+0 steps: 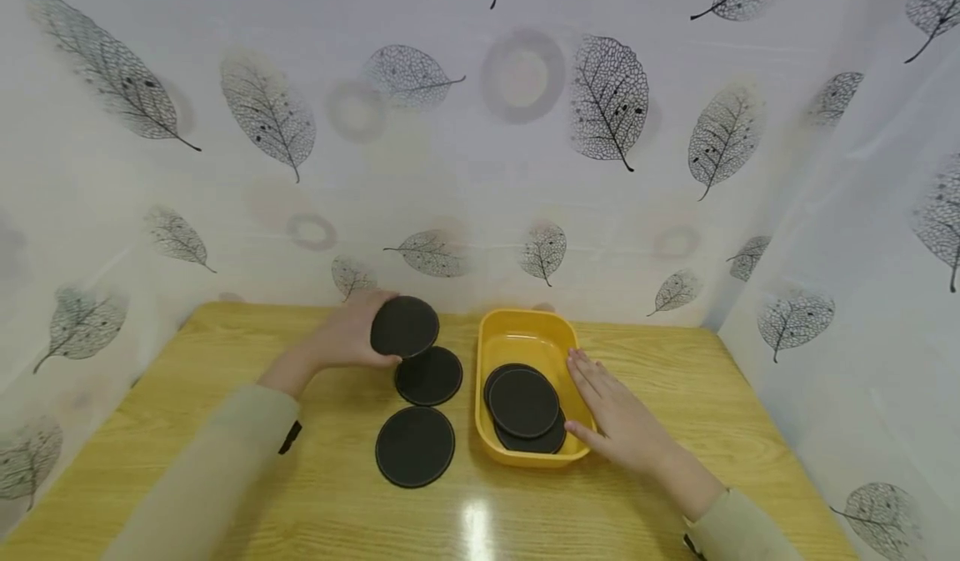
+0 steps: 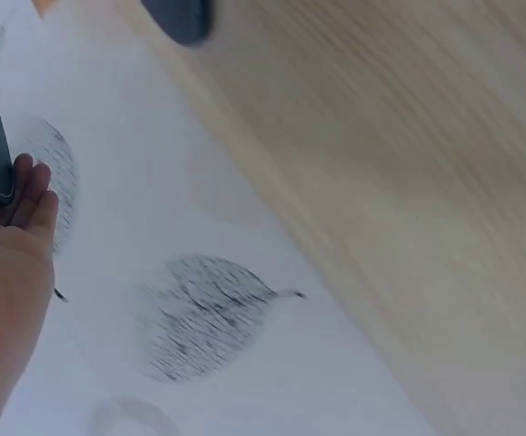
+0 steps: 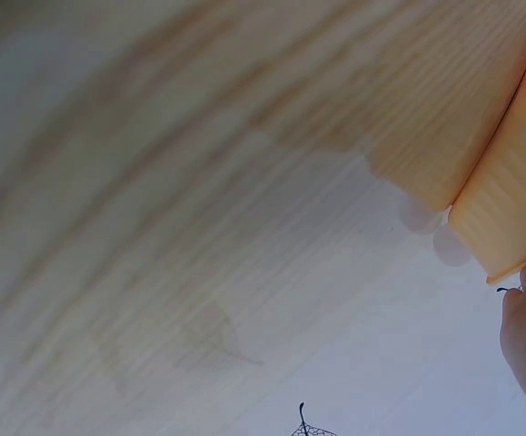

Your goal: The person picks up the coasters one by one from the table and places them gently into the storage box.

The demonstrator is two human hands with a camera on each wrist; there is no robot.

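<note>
In the head view, the left hand [image 1: 351,333] is clamped on a dark round disc [image 1: 405,326], thumb at the near edge and fingers at the far side. The disc covers part of the view of a middle disc [image 1: 429,378] on the wooden counter [image 1: 330,478]; whether the two touch cannot be told from here. A near disc [image 1: 415,447] lies flat just beside that one. To their right is a yellow tray [image 1: 525,344], and in it a pile of discs [image 1: 523,401] lies overlapped toward the near end. The right hand [image 1: 621,415] rests at the tray's right side, fingers extended and thumb apart, curled round nothing.

In the left wrist view, the held disc shows nearly edge-on, with pale stitching along its rim. It looks thin and flat, so it is probably light and fairly stiff with a little give (a leather-like coaster, perhaps), and unlikely to break. The smooth face may slide under a flat fingertip; opposite edges seem the surest hold, as the left hand has it. A disc lying flat offers little edge to get under.

In the right wrist view, the tray's wall stands at the right, the right hand by its rim. The tray looks like light, rigid plastic that could skid if bumped, so its rim is the natural place to steady it.
</note>
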